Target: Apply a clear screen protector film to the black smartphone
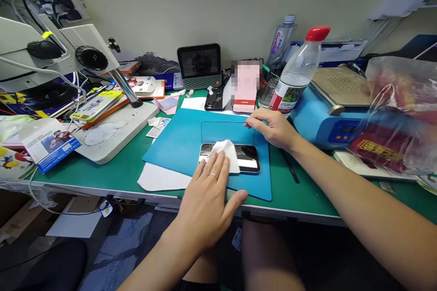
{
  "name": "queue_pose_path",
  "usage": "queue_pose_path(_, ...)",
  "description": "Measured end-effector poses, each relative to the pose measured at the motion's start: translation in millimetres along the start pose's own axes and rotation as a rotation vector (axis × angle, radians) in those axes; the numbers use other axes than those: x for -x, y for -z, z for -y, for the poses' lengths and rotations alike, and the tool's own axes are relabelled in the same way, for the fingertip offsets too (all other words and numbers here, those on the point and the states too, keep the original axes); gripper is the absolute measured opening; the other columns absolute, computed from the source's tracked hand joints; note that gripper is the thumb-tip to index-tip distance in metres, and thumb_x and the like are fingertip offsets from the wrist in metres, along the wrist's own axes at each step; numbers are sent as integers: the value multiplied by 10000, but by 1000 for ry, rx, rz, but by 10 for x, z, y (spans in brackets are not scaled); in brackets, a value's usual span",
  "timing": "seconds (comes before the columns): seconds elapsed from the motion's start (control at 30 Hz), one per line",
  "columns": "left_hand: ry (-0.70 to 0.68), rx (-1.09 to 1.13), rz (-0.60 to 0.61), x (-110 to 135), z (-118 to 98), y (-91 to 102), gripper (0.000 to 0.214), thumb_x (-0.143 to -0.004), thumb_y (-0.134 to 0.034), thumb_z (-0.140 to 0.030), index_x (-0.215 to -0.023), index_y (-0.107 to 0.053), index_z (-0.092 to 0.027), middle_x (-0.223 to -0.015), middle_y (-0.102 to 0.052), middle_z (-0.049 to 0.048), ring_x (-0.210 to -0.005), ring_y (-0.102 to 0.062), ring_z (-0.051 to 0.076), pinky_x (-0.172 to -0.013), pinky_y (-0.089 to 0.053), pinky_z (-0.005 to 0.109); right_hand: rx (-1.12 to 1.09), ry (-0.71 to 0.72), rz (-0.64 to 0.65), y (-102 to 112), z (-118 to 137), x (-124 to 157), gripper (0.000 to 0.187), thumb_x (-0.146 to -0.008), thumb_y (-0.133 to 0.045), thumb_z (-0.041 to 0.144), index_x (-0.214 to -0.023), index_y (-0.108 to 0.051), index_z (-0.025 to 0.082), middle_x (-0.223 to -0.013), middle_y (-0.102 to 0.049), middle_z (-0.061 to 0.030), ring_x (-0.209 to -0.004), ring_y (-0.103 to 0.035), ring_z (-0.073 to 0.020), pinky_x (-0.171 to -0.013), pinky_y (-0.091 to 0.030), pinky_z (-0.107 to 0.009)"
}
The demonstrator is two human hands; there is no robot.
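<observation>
A phone (252, 163) lies face up on a blue mat (174, 141), its glossy screen showing reflections. My left hand (208, 195) rests over it with fingers stretched flat, pressing a white wipe (230, 152) on the screen's left and middle part; its thumb is spread to the side. Just behind the phone, a clear screen protector (227, 132) with a thin dark outline stands tilted up. My right hand (271, 129) pinches its upper right corner between thumb and fingers. Whether its lower edge touches the phone cannot be told.
Behind the mat are a black phone (215, 98), a pink-and-red box (246, 86) and a small display (200, 66). A red-capped bottle (297, 72) stands beside a blue machine (312, 113) at right. A microscope stand (112, 132) is at left. A dark thin tool (289, 166) lies right of the mat.
</observation>
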State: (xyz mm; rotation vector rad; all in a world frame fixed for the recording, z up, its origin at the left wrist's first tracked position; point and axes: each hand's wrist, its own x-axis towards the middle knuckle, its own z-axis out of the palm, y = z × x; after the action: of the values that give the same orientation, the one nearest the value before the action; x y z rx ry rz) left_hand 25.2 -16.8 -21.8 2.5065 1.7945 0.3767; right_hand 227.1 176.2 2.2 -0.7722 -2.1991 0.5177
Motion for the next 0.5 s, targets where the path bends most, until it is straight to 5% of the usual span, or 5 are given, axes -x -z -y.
queue_pose_path(0.27, -84, 175, 10, -536, -481, -102, 918, -1043, -235, -716, -1582, -381, 13, -1675, -320, 220, -1590, -257, 332, -1299, -257, 496, 15, -17, 15, 0, -17, 18, 309, -948, -555, 369, -749, -734, 213, -787, -760, -63, -813, -676, -231, -806, -504, -374)
queue_pose_path(0.37, -88, 153, 5, -445, -393, -90, 893, -1047, -201, -713, -1594, -384, -32, -1684, -322, 165, -1593, -261, 301, -1296, -271, 504, 7, -15, 15, 2, -21, 23, 305, -946, -557, 369, -747, -735, 220, -782, -759, -54, -806, -674, -223, -794, -500, -365)
queue_pose_path(0.5, -21, 31, -7, -134, -19, 0, 827, -1074, -150, -654, -1591, -402, -60, -1679, -332, 134, -1583, -293, 296, -1290, -283, 533, -5, -12, 9, 3, -15, 24, 301, -933, -560, 370, -743, -737, 219, -774, -755, -55, -801, -673, -225, -785, -494, -366)
